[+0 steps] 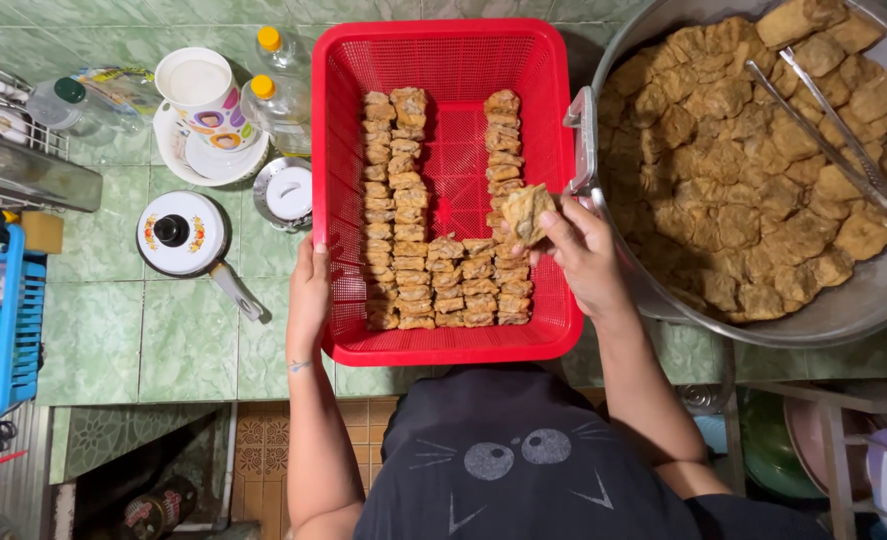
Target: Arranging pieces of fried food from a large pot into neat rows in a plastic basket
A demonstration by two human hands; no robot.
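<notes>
Fried tofu piece [526, 212]: golden-brown, roughly square, tilted on edge with its broad face toward the camera, its long axis running from about 7 to 1 o'clock; it hangs over the red basket [443, 52] above the right-hand row of packed pieces [503, 140]. Right hand [581, 250]: reaching in from 4 o'clock, forearm angled up and leftward, grip pinched shut on the piece. Left hand [309, 290]: flat along the basket's left wall at 9 o'clock, fingers together, grip holding nothing. Large metal pan [863, 300] of fried tofu with tongs [828, 125] at 2 o'clock. Green tiled desk [113, 330] beneath.
</notes>
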